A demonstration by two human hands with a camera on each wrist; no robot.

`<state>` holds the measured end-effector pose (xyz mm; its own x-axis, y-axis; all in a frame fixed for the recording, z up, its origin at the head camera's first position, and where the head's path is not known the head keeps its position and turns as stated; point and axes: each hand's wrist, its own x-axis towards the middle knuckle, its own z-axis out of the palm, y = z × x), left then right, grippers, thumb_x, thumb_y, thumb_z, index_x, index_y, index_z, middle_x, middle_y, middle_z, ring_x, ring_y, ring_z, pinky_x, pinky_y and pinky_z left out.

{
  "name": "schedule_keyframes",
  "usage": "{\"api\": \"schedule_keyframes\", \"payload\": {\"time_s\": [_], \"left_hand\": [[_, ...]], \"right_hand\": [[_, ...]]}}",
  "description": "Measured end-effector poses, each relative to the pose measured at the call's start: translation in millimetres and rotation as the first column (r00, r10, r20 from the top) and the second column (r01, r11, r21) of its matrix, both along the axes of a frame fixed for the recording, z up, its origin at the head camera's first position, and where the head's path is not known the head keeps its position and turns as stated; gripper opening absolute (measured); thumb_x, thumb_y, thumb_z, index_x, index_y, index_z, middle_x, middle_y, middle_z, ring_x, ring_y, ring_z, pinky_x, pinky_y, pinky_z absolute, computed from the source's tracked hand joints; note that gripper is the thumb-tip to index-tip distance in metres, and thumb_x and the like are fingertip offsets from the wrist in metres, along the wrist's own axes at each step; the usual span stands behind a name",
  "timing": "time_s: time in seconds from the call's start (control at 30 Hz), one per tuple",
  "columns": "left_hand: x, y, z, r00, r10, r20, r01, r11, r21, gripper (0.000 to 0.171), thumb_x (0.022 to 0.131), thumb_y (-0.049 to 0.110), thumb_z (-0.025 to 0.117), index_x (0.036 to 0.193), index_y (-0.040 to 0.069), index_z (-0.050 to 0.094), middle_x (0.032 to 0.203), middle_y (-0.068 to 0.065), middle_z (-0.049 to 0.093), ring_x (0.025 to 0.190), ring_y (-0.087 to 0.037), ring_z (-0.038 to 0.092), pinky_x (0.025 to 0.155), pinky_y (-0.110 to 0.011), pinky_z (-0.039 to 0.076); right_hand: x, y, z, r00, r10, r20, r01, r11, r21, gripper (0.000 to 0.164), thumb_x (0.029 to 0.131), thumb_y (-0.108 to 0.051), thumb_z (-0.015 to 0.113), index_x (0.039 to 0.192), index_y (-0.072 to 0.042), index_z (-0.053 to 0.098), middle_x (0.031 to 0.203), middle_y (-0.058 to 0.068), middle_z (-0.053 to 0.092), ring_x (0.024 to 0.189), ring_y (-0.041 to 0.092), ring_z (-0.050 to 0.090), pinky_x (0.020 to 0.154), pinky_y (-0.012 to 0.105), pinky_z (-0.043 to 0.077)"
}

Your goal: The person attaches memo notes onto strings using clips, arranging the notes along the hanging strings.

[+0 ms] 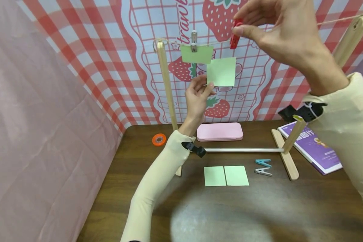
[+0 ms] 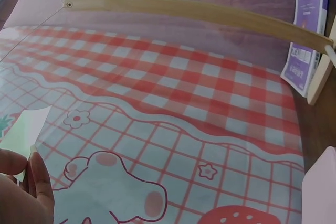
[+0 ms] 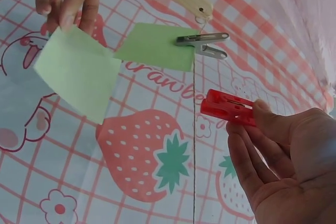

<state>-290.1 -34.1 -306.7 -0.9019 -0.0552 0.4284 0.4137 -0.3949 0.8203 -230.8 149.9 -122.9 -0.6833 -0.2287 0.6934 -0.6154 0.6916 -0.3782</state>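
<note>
My left hand (image 1: pixel 197 95) pinches a pale green paper square (image 1: pixel 221 72) by its lower left corner, just below the string (image 1: pixel 219 43). Between thumb and fingers, my right hand (image 1: pixel 285 32) holds a red clothespin (image 3: pixel 228 107) near the string. Left of it, a grey clothespin (image 1: pixel 194 41) clips another green paper (image 1: pixel 196 54) onto the string. In the right wrist view the held paper (image 3: pixel 79 72) is apart from the string and slightly bent. On the table lie two more green squares (image 1: pixel 214 176), a blue clothespin (image 1: pixel 262 163) and a light grey clothespin (image 1: pixel 263 171).
The string runs between two wooden posts (image 1: pixel 167 84) joined low down by a white rod (image 1: pixel 245 150). Behind the rod lies a pink case (image 1: pixel 219 131). An orange tape roll (image 1: pixel 159 139) sits left, a purple book (image 1: pixel 313 144) right. A checked strawberry cloth (image 1: pixel 109 67) hangs behind.
</note>
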Motion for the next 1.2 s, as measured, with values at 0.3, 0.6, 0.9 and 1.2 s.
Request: {"api": "schedule_keyframes", "payload": {"time_s": [0.3, 0.6, 0.9, 1.2], "left_hand": [[7.1, -2, 3.9, 0.999, -0.018, -0.047, 0.019, 1.000, 0.013, 0.041, 0.097, -0.010, 0.062, 0.136, -0.013, 0.051, 0.106, 0.003, 0.065, 0.088, -0.013, 0.065, 0.073, -0.020, 0.061], [14.6, -3, 11.4, 0.997, -0.042, -0.067, 0.044, 0.999, 0.024, 0.033, 0.096, -0.012, 0.062, 0.128, -0.010, 0.053, 0.102, 0.005, 0.064, 0.083, -0.008, 0.063, 0.073, -0.020, 0.061], [17.4, -3, 16.4, 0.989, -0.095, -0.111, 0.096, 0.995, 0.007, 0.024, 0.096, -0.013, 0.061, 0.117, -0.002, 0.056, 0.100, 0.006, 0.066, 0.083, -0.008, 0.064, 0.076, -0.023, 0.060], [21.1, -2, 21.5, 0.981, -0.125, -0.150, 0.127, 0.992, 0.001, 0.042, 0.097, -0.012, 0.060, 0.138, -0.014, 0.049, 0.108, 0.003, 0.067, 0.089, -0.009, 0.066, 0.082, -0.025, 0.060]], "right_hand": [[-7.0, -4, 4.4, 1.000, 0.031, -0.004, -0.031, 0.997, -0.075, 0.025, 0.097, -0.029, 0.075, 0.116, -0.013, 0.078, 0.102, -0.017, 0.075, 0.092, -0.012, 0.064, 0.098, 0.013, 0.054], [-18.3, -9, 5.2, 0.999, 0.007, 0.033, -0.005, 0.998, -0.070, 0.026, 0.098, -0.032, 0.073, 0.115, -0.014, 0.078, 0.109, -0.005, 0.078, 0.090, -0.010, 0.064, 0.090, 0.010, 0.053], [-21.8, -14, -3.5, 0.998, 0.063, -0.030, -0.064, 0.998, -0.017, 0.022, 0.098, -0.022, 0.073, 0.110, -0.004, 0.078, 0.086, -0.035, 0.060, 0.080, -0.013, 0.060, 0.078, 0.007, 0.047], [-23.9, -16, -9.6, 0.997, 0.075, 0.001, -0.075, 0.997, 0.024, 0.024, 0.099, -0.026, 0.073, 0.111, -0.006, 0.078, 0.086, -0.033, 0.057, 0.076, -0.008, 0.057, 0.073, 0.010, 0.044]]}}
